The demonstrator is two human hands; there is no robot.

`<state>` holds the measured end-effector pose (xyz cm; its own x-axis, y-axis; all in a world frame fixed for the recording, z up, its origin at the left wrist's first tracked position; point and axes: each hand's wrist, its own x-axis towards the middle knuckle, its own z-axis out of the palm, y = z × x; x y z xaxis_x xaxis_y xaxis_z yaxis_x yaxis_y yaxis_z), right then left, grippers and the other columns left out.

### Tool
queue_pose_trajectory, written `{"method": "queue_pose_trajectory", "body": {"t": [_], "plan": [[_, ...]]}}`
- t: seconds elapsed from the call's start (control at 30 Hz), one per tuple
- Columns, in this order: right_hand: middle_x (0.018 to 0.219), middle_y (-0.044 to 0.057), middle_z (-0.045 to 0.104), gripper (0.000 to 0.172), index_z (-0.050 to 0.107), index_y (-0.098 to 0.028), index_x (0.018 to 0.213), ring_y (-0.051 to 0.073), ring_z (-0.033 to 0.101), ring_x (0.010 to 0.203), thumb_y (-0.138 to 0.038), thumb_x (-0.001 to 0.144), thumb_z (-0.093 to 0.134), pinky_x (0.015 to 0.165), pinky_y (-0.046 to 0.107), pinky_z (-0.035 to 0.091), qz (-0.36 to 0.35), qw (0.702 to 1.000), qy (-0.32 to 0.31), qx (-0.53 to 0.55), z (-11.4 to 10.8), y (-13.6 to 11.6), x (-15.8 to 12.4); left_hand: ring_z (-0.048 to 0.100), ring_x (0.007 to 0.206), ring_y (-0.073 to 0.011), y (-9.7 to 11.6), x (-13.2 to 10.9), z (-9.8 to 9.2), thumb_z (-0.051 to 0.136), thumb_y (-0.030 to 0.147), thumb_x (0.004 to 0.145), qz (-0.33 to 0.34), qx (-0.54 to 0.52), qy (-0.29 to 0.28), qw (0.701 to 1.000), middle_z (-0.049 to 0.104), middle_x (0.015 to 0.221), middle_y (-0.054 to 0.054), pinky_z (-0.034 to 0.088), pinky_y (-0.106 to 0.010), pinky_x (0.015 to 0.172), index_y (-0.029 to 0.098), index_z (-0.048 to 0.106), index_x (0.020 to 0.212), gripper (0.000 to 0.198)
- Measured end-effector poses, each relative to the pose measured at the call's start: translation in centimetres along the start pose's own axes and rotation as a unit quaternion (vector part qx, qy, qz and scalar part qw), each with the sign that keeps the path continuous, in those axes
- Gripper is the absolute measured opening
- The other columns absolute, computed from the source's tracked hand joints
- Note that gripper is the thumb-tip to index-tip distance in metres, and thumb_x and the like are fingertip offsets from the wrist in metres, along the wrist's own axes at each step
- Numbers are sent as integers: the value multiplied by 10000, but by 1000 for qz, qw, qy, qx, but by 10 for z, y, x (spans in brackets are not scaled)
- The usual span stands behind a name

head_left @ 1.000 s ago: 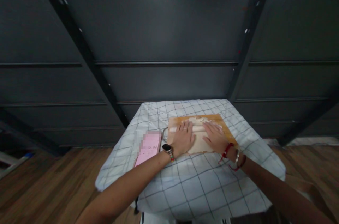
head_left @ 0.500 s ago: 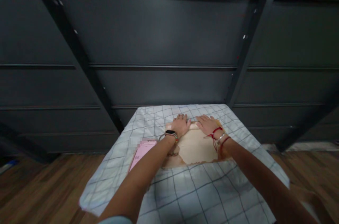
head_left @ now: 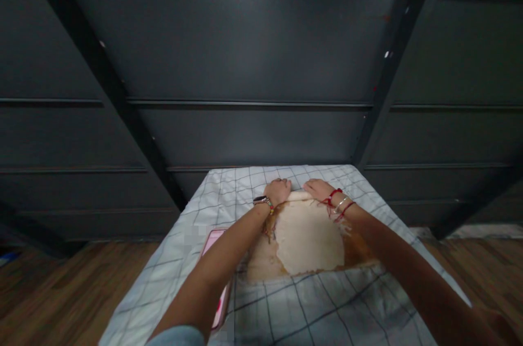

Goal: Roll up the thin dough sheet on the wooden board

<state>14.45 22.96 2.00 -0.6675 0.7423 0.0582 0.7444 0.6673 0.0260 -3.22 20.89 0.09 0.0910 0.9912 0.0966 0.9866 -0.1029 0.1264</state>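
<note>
The left forearm (head_left: pixel 224 259) partly hides the phone (head_left: pixel 211 238).

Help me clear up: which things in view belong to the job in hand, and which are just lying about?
Likely in use:
rolling pin, under left hand and right hand
flattened dough
board beneath it

Likely lying about:
pink phone, partly hidden
blurred blue item, far left
</note>
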Motion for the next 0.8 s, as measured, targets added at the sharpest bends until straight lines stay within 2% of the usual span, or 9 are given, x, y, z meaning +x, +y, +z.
{"method": "queue_pose_trajectory", "body": {"t": [0.07,0.13,0.27,0.37,0.47,0.53,0.6,0.73,0.8], "plan": [[1019,109,641,319,648,-96,990,133,583,938,-278,949,390,860,252,431,-27,999,-19,23,-1,-1,-13,573,1020,-208,2,-15,1,263,321,963,32,4,9,999,623,1063,-114,454,-324,853,167,604,1050,384],[1071,116,629,330,640,-104,1068,139,566,972,-261,946,376,869,231,409,-44,998,-19,42,-6,-3,-31,557,1033,-206,4,-33,2,234,318,968,73,10,25,997,616,1068,-107,445,-330,872,166,604,1047,407],[1109,94,601,326,606,-151,1166,153,545,985,-262,929,412,893,250,399,-44,998,4,47,-11,-9,-65,524,1080,-200,9,-70,3,253,318,963,145,9,58,988,571,1169,-115,402,-327,939,138,546,1177,405],[1130,98,580,336,590,-145,1181,171,514,1038,-295,908,464,949,286,386,-73,996,41,42,-5,-12,-79,476,1159,-214,13,-91,1,303,318,949,162,3,68,984,509,1273,-133,357,-346,996,112,473,1269,416],[1168,100,551,354,575,-153,1189,190,485,1080,-291,864,543,968,329,393,-97,992,72,27,5,-18,-85,431,1216,-233,19,-103,-3,331,298,935,156,0,53,986,469,1325,-148,345,-371,1010,96,462,1274,416],[1141,93,553,306,597,-170,1146,201,492,1060,-269,862,541,933,348,422,-96,992,75,7,9,-23,-87,440,1209,-247,21,-107,-5,367,280,914,149,2,39,988,469,1326,-156,357,-388,998,94,469,1263,409],[1131,92,556,281,608,-176,1123,204,498,1056,-260,867,530,912,346,436,-82,994,77,9,10,-29,-87,450,1198,-255,22,-110,-6,402,263,891,145,1,35,989,473,1321,-157,364,-401,989,101,471,1261,410],[1236,117,521,386,553,-166,1219,209,469,1135,-288,853,552,959,356,400,-41,992,99,63,6,-30,-87,413,1236,-243,17,-118,-5,440,228,864,167,-22,56,984,447,1350,-134,349,-399,1011,145,490,1242,390],[1188,124,557,342,590,-150,1165,215,493,1104,-296,861,537,957,361,389,-36,992,99,68,2,-28,-90,399,1250,-234,14,-124,-5,451,211,858,189,-33,60,980,430,1369,-114,348,-395,1014,175,507,1222,370]]}}
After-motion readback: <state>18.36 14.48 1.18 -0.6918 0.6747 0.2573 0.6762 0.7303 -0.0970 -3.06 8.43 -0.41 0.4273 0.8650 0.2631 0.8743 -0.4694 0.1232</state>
